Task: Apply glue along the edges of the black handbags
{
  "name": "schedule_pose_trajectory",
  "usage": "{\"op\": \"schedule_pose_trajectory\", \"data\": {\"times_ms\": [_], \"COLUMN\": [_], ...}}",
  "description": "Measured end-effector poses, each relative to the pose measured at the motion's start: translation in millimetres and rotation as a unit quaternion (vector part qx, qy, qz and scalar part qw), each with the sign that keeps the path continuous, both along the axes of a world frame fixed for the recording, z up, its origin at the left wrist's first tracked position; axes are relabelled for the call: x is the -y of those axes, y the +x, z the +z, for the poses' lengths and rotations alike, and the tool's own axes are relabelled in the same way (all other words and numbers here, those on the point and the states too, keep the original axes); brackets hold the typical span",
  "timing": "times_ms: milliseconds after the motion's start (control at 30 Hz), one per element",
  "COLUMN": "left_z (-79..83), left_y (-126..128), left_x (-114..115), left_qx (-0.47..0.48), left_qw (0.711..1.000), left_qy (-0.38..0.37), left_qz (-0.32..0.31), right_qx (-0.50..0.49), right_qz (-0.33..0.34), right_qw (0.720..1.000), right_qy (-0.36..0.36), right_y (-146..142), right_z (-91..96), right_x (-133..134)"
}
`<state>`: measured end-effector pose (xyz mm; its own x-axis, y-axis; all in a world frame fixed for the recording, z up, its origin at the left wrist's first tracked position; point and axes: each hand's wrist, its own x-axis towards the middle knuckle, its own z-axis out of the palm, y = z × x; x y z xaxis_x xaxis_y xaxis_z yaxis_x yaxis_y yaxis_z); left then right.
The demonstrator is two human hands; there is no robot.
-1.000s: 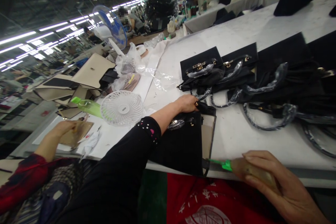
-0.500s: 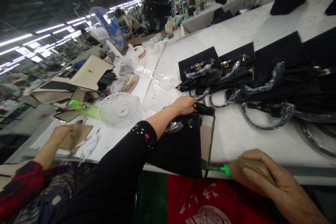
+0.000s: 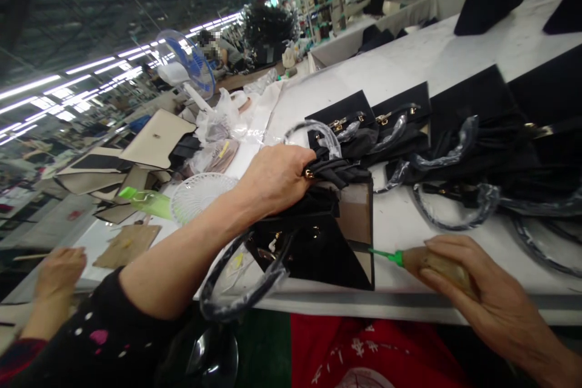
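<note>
A black handbag (image 3: 313,254) lies at the table's front edge, its beige inner side (image 3: 356,212) exposed on the right. One plastic-wrapped handle (image 3: 218,297) hangs over the edge. My left hand (image 3: 277,179) is closed on gathered black material at the far side of the bag. My right hand (image 3: 468,282) is wrapped round a brown-handled tool (image 3: 441,267) with a thin green tip. That tip points left, right beside the bag's edge; whether it touches cannot be made out.
Several black handbags (image 3: 468,97) with wrapped handles line the table (image 3: 395,66) beyond and to the right. On the left are a white fan (image 3: 200,191), a green bottle (image 3: 145,201), beige bag pieces (image 3: 159,136) and a co-worker's hand (image 3: 59,270) near a brown board (image 3: 127,245).
My left hand has moved left and nearer, and the bag has turned, its handle now swinging over the edge. The tool's tip has risen slightly. The co-worker's hand has moved left off the board.
</note>
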<state>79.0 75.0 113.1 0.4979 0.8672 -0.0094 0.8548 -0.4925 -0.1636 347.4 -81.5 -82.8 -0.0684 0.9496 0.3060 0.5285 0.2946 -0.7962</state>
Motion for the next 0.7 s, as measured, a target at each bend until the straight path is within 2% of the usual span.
{"op": "schedule_pose_trajectory", "data": {"times_ms": [67,233,367,500,633,700], "left_z": [1.7,-18.0,-26.9,-30.6,-34.2,-35.5], "left_y": [2,-4,-10,-13,-16,-18], "left_x": [14,49,70,77,74,72], "left_qx": [-0.01,0.01,0.027,0.047,0.092,0.116], "left_qw": [1.0,0.999,0.999,0.997,0.994,0.992], "left_qy": [0.017,0.027,0.022,0.042,0.05,0.046], "left_qz": [-0.009,-0.015,-0.033,-0.052,-0.031,-0.022], "right_qx": [0.0,-0.012,-0.017,-0.016,-0.023,-0.018], "right_qz": [-0.013,-0.023,-0.017,0.003,-0.039,-0.02], "right_qw": [1.0,1.0,0.998,0.997,0.998,0.996], "right_qy": [0.004,-0.013,-0.056,-0.072,-0.054,-0.08], "right_y": [5,11,15,15,13,14], "right_z": [-6.5,-15.0,-13.2,-8.9,-7.0,-5.2], "right_x": [-8,-16,-16,-22,-28,-29]}}
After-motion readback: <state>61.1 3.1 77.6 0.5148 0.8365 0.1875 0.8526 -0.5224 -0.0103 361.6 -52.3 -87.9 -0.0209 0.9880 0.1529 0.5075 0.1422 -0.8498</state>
